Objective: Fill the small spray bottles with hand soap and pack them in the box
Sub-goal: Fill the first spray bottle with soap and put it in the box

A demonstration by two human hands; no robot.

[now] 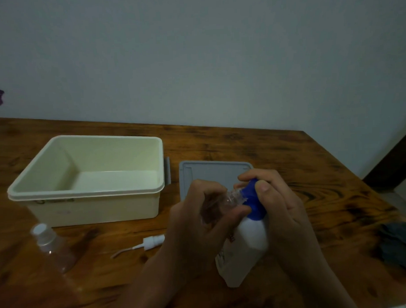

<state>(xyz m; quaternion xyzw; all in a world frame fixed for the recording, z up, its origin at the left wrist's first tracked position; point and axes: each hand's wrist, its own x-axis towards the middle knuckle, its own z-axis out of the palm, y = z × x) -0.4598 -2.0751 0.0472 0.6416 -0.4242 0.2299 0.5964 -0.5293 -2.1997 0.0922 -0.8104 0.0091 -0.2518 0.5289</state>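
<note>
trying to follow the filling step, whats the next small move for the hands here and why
Probably press the blue pump down with the right hand. The left hand holds the open small bottle at the nozzle of the soap bottle, its spray cap lies on the table, and the box looks empty.

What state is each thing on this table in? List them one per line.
Cream box: open, empty.
Grey lid: off, flat beside box.
Capped spray bottle: closed, standing.
Loose sprayer: unscrewed, lying.
Held small bottle: uncapped, in left hand.
Soap bottle: tilted, right hand on its blue pump.
</note>
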